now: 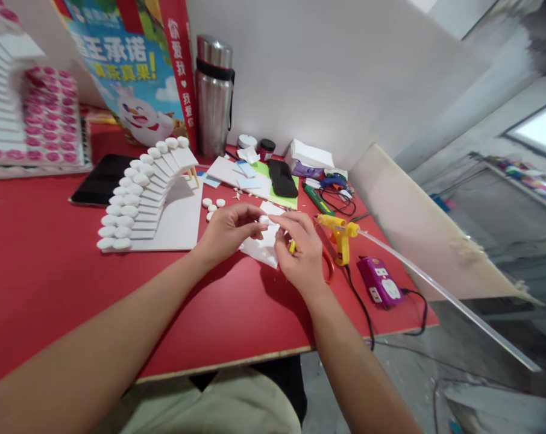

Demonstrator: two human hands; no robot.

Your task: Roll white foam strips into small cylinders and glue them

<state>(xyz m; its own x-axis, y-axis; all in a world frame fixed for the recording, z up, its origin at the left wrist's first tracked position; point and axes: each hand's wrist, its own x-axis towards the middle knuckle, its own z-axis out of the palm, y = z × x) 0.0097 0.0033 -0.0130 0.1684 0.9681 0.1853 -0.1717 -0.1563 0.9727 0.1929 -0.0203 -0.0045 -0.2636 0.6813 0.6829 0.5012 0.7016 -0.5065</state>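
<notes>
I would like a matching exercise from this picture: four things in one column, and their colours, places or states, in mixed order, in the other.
Things
1. white piece
2. glue gun
3. flask
4. power strip

Descriptions
A. purple
B. silver, standing upright
C. at the fingertips of the left hand and right hand
D. yellow

Pairs: 1-C, 2-D, 3-B, 4-A
</notes>
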